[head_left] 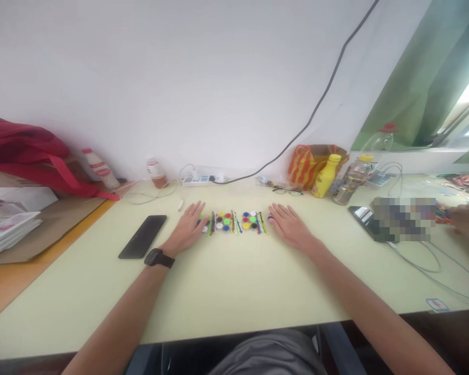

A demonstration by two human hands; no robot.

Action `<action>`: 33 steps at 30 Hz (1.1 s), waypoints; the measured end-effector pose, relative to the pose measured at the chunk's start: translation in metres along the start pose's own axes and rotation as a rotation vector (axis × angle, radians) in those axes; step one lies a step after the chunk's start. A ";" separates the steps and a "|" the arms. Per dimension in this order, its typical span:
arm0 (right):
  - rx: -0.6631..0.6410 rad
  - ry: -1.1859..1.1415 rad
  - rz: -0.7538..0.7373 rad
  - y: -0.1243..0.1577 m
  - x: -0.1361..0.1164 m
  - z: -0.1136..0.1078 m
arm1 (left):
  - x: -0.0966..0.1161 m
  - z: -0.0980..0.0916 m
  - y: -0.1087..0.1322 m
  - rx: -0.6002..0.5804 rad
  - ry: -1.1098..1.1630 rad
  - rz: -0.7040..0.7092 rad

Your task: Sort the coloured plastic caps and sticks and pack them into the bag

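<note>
Both hands (pixel 186 226) (pixel 289 224) palm-down, arms (pixel 121 307) (pixel 355 286) reaching forward, apart.

Discs in middle group (pixel 226 222): six. Discs in right group (pixel 245 220): six. Discs by the left hand (pixel 185 229): partly covered, number not determinable. Stick clusters (pixel 236 221): three; single sticks too fine to count. Bottles (pixel 325 178): five. Power strips (pixel 198 180): two. Dark phone (pixel 143 237): one. Wristwatch (pixel 155 257): one. Striped bag (pixel 299 165): one. Person's own hands, including right hand (pixel 289 225): two.
</note>
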State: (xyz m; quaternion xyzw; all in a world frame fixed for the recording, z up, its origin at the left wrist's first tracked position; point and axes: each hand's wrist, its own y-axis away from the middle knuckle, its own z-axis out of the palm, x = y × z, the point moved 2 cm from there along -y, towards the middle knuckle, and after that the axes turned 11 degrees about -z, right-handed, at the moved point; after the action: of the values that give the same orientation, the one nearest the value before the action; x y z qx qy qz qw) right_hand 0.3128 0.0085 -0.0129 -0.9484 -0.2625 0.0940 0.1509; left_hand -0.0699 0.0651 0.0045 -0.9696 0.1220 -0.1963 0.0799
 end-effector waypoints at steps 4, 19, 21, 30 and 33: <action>0.010 -0.072 -0.092 -0.027 -0.037 0.004 | 0.000 0.006 0.000 -0.018 0.003 -0.007; -0.032 0.066 -0.078 -0.051 -0.052 0.020 | 0.006 0.014 0.004 -0.005 -0.011 0.051; -0.007 0.043 -0.096 -0.060 -0.063 0.019 | 0.006 0.014 0.004 0.013 -0.008 0.068; -0.009 -0.102 -0.144 -0.122 -0.147 0.054 | 0.010 0.015 0.004 0.007 -0.007 0.219; -0.012 -0.099 -0.152 -0.118 -0.145 0.061 | 0.013 0.018 0.004 -0.022 -0.006 0.225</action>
State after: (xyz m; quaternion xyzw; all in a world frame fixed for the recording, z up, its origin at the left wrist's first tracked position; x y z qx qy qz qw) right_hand 0.1187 0.0432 -0.0161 -0.9209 -0.3414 0.1274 0.1387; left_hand -0.0519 0.0596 -0.0082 -0.9513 0.2320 -0.1817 0.0910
